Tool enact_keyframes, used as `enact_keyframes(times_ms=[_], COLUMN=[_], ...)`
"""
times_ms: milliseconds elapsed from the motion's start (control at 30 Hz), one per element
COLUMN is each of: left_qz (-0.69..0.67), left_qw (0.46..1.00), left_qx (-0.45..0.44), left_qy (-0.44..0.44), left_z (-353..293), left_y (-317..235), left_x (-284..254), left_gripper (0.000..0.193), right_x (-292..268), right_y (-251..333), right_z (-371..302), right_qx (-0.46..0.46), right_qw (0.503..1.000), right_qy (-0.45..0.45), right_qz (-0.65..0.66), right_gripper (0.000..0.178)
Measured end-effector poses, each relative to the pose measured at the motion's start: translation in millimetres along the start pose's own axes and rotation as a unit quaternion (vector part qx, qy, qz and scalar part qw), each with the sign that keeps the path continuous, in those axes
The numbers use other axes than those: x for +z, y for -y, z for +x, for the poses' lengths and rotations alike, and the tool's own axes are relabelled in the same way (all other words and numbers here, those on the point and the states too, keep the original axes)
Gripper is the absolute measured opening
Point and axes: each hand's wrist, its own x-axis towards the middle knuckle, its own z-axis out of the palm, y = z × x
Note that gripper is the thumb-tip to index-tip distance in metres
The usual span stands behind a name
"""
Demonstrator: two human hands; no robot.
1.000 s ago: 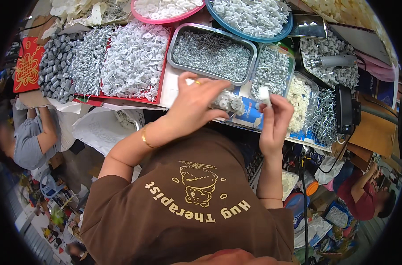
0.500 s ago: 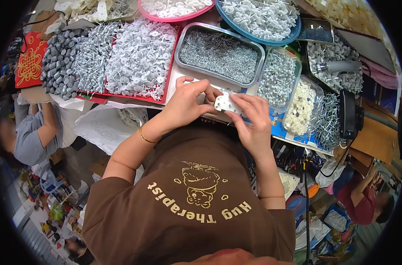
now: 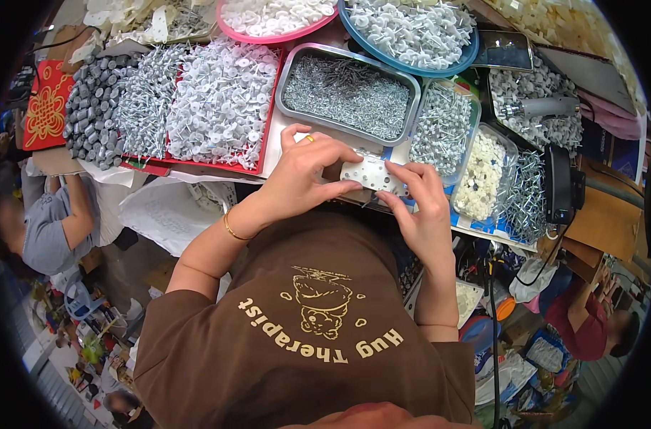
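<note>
Between my two hands, in front of the metal tray, is a small white plastic piece (image 3: 369, 175) dotted with several holes or metal points. My left hand (image 3: 302, 177) pinches its left end with thumb and fingers, and a ring shows on one finger. At the piece's right end are the thumb and fingertips of my right hand (image 3: 423, 203), closed on it. My fingers partly cover both ends. Just beyond my hands lies the metal tray (image 3: 332, 125) of small silver screws.
White-headed pins (image 3: 222, 100) fill a red box at left, beside grey cylinders (image 3: 100, 107). A pink basin (image 3: 286, 37) and a blue basin (image 3: 418, 70) of white parts sit behind. Clear tubs of pins (image 3: 440, 129) and cream pieces (image 3: 480, 179) stand right. Other people are at both sides.
The white piece has turned to lie more level, showing its dotted face. My right hand has shifted right and lower, its fingers now nearer the piece's right end.
</note>
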Motion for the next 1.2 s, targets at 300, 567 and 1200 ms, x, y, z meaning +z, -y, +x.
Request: enact_keyframes(times_ms=[300, 567, 1200], left_qz=[-0.014, -0.02, 0.008], left_qw=[0.999, 0.999, 1.0], left_qx=[0.015, 0.027, 0.012], left_qy=[-0.034, -0.035, 0.016], left_z=[4, 6, 12], left_y=[-1, -2, -4], left_x=[1, 0, -9], left_gripper=[0.035, 0.034, 0.034], right_x=[-1, -2, -2], right_y=[-3, 1, 2], right_z=[3, 2, 5], right_qx=[0.008, 0.01, 0.017], right_qw=[1.0, 1.0, 0.999], right_qy=[0.011, 0.001, 0.027], right_qz=[0.005, 0.01, -0.011], right_gripper=[0.041, 0.041, 0.039])
